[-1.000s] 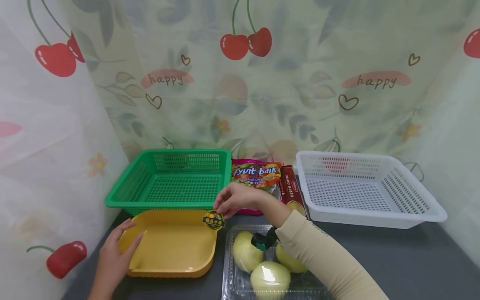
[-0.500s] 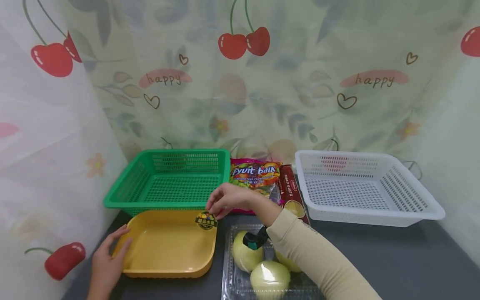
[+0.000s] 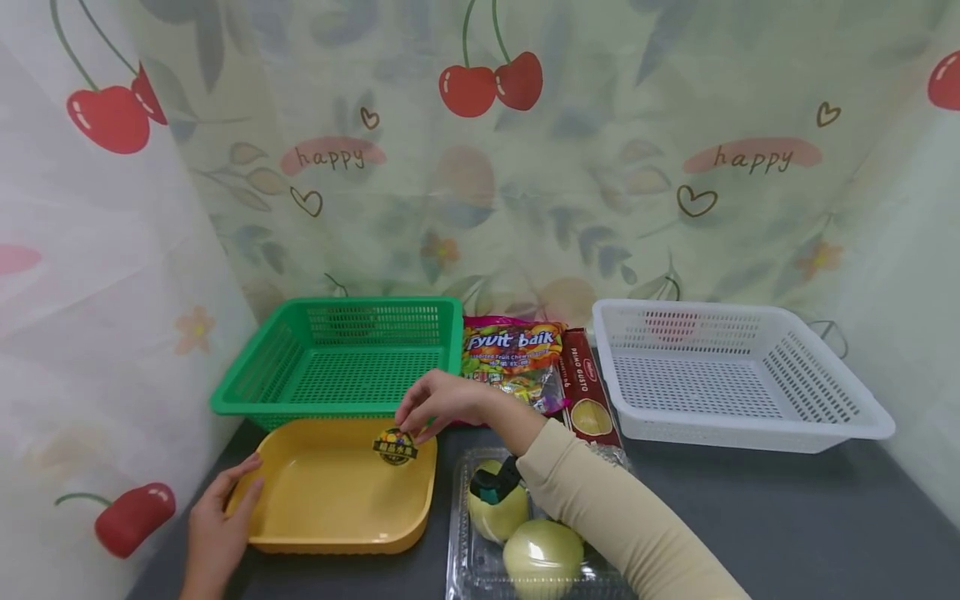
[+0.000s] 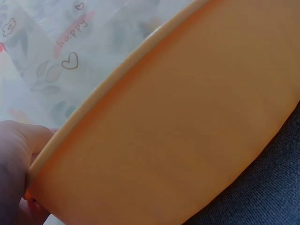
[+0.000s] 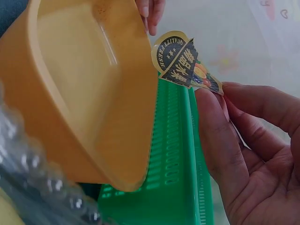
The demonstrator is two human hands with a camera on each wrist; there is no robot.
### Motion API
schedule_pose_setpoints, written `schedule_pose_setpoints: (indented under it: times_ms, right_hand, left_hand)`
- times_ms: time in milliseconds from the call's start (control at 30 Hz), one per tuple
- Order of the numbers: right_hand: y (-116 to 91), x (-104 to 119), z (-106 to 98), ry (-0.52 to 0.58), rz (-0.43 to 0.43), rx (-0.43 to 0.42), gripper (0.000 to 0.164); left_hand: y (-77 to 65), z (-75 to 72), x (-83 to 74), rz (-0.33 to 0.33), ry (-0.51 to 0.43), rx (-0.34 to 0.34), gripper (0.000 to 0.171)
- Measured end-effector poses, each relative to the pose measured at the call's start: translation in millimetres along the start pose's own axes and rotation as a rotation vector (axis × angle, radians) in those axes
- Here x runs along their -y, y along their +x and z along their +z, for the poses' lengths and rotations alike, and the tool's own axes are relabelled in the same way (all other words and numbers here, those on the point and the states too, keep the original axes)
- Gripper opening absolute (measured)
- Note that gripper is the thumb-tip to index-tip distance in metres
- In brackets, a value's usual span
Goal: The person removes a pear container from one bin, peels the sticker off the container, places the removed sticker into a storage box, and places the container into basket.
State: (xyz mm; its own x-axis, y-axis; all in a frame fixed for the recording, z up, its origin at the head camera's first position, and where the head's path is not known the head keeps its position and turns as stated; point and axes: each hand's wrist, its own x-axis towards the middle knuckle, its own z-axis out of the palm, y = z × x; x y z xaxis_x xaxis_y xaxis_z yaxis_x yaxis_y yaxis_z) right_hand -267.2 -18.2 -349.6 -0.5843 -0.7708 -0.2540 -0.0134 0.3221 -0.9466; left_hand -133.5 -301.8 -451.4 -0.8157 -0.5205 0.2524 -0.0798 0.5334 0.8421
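A fruit label sticker (image 5: 180,61), black and gold with printed fruit, is pinched between thumb and fingertips of my right hand (image 3: 442,406). The head view places it over the far right part of a yellow plastic tray (image 3: 337,500). At the tray's left rim, my left hand (image 3: 221,517) grips the edge, fingers outside and thumb toward the inside. The left wrist view is mostly filled by the tray's side wall (image 4: 164,122). Below my right forearm lies a clear plastic box (image 3: 468,575) holding pale yellow-green round fruits (image 3: 542,554), partly hidden by the sleeve.
Behind the tray stands a green perforated basket (image 3: 360,375). A candy bag (image 3: 513,346) and a dark red packet (image 3: 581,375) lie between it and a white perforated basket (image 3: 712,392) on the right. A patterned cloth (image 3: 525,208) hangs behind everything.
My right hand has moved left with the sticker, further over the tray. The left hand has shifted slightly left and down onto the tray's left rim.
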Motion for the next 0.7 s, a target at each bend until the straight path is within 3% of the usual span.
schedule_pose_setpoints:
  times_ms: [233, 433, 700]
  right_hand:
    - [7, 1, 8, -0.011, 0.009, -0.01, 0.015]
    - [14, 3, 16, -0.01, 0.021, -0.008, 0.015]
    - [22, 9, 26, 0.002, -0.014, -0.004, 0.016]
  left_hand:
    - [0.3, 0.5, 2.6, -0.029, 0.028, 0.016, 0.03]
    - [0.5, 0.8, 4.9, -0.014, 0.019, -0.007, 0.028]
    - [-0.3, 0.5, 3.8, -0.019, 0.023, 0.009, 0.03]
